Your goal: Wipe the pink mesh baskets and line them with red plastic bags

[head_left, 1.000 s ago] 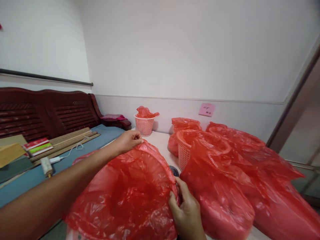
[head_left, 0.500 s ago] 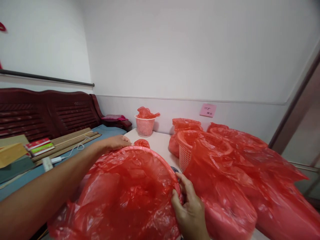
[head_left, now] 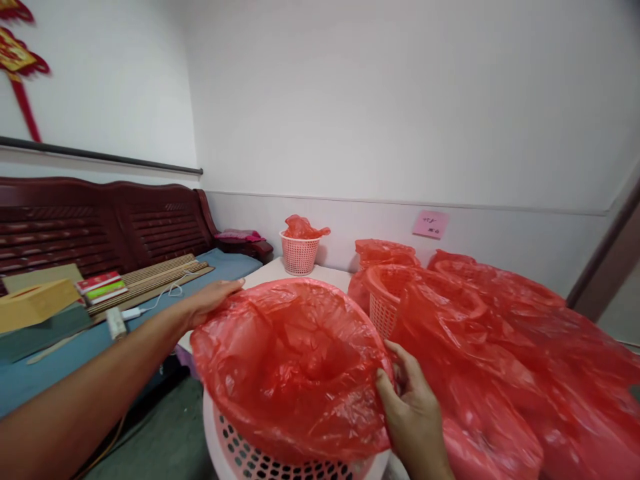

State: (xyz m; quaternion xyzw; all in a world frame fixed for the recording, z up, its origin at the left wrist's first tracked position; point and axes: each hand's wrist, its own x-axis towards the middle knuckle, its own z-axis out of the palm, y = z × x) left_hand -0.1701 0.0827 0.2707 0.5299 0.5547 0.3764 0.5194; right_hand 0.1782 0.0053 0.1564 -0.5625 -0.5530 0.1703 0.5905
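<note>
A red plastic bag (head_left: 300, 360) lines a round pink basket (head_left: 215, 427) in front of me, its edge spread over the rim. At the basket's left rim, my left hand (head_left: 215, 300) is bent against the bag's edge, its fingertips partly hidden. My right hand (head_left: 413, 403) pinches the bag and rim on the right, thumb toward the inside. The holed side of the basket shows below the bag at the front.
Several bag-covered baskets (head_left: 480, 347) crowd the right side. A small pink basket (head_left: 300, 257) holding a red bag stands at the back of the white table (head_left: 273, 270). Left is a wooden bench (head_left: 160, 233) with a yellow box (head_left: 37, 303) and cardboard (head_left: 155, 280).
The bag's front edge has come up and inward, uncovering the holed basket side. Both hands remain at the rim. The view has shifted slightly left.
</note>
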